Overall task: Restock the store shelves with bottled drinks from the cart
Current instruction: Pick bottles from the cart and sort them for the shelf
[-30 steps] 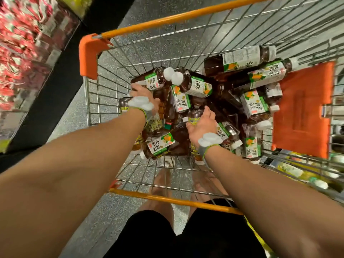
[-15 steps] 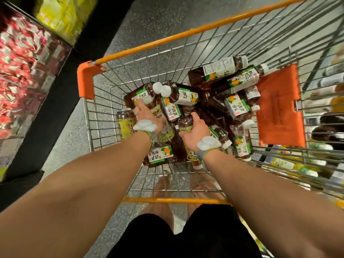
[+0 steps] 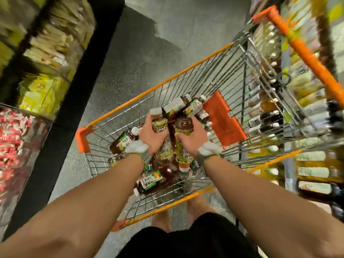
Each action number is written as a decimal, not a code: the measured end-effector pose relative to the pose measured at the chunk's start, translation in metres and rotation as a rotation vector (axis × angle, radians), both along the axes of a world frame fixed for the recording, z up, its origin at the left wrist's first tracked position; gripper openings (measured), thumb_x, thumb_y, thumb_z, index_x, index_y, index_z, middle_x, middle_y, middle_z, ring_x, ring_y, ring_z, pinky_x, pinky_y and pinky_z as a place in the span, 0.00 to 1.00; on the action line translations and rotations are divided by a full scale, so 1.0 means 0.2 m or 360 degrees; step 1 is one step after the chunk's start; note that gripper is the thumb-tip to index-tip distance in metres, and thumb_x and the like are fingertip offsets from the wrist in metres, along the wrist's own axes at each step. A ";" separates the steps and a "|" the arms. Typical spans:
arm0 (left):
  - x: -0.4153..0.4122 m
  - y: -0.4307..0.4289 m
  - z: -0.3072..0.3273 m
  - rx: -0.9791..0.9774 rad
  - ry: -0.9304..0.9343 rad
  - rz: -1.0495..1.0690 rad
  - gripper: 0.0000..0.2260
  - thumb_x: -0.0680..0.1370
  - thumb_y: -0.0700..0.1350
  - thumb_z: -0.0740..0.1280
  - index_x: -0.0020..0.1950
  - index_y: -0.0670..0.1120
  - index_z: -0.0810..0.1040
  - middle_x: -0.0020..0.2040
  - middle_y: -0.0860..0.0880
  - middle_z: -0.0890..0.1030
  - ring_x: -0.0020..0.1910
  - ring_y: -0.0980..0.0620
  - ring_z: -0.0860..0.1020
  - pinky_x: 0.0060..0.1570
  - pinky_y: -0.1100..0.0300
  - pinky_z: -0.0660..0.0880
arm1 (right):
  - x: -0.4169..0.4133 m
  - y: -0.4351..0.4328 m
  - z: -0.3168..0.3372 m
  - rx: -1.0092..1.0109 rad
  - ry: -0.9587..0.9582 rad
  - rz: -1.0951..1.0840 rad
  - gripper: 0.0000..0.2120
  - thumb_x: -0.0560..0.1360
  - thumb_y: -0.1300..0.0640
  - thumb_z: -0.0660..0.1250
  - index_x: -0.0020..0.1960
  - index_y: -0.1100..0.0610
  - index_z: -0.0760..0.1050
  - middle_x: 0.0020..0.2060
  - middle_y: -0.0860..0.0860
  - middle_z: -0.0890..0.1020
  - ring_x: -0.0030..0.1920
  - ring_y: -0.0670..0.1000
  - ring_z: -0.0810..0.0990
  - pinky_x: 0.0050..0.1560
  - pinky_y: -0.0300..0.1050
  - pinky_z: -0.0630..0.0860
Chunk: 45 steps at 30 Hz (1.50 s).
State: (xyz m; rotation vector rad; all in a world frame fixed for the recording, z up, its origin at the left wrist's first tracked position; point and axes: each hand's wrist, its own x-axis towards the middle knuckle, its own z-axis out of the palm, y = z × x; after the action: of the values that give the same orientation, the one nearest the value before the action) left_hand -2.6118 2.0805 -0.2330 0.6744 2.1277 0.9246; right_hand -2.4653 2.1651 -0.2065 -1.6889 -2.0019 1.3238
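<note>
Head view, logged item by item from my station.

Cart (image 3: 158, 88): wire basket with an orange rim, standing in the aisle directly in front of the person. Its orange handle (image 3: 305, 53) runs off to the upper right. An orange flap (image 3: 223, 120) lies against the handle end of the basket.

Left hand (image 3: 150, 135): inside the basket, with fingers and thumb curled round a white-capped bottle (image 3: 159, 125). The bottle holds brown drink and has a yellowish label. Its cap points away from me, and it sits above the pile.

Right hand (image 3: 193, 140): just beside the left, with fingers wrapped round a second bottle (image 3: 184, 125) of the same sort. I cannot tell which end carries its cap. The two held bottles are side by side and close together.

Loose bottles (image 3: 150, 180): brown drink with green-and-white labels, lying on their sides across the basket floor. Some are under the hands, some by the flap, and some toward the left corner.

Wristbands (image 3: 136, 148): one on each wrist, grey strap with a pale block on top.

Drinks shelf (image 3: 264, 108): right of the cart, seen partly through the wire. It holds rows of bottles, too blurred for me to read.

Packet shelves (image 3: 42, 90): left of the aisle, with yellow packs above and red packs below, all blurred.

Floor (image 3: 149, 43): grey and speckled.

Shorts (image 3: 186, 239): black, at the bottom edge.
</note>
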 end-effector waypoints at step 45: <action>2.50 -0.86 1.33 0.0645 -0.0555 -0.2231 0.42 0.77 0.59 0.73 0.81 0.40 0.58 0.80 0.43 0.63 0.79 0.44 0.63 0.73 0.56 0.59 | 2.13 -1.93 1.30 0.0852 -0.0092 -0.2382 0.44 0.69 0.43 0.79 0.79 0.52 0.64 0.70 0.54 0.75 0.69 0.56 0.74 0.68 0.49 0.72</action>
State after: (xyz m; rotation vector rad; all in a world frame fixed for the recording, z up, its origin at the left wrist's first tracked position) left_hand -2.1114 1.9086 0.0328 1.6992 0.7371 0.5365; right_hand -2.0395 1.7787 0.0542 -2.0454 -0.4873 0.1624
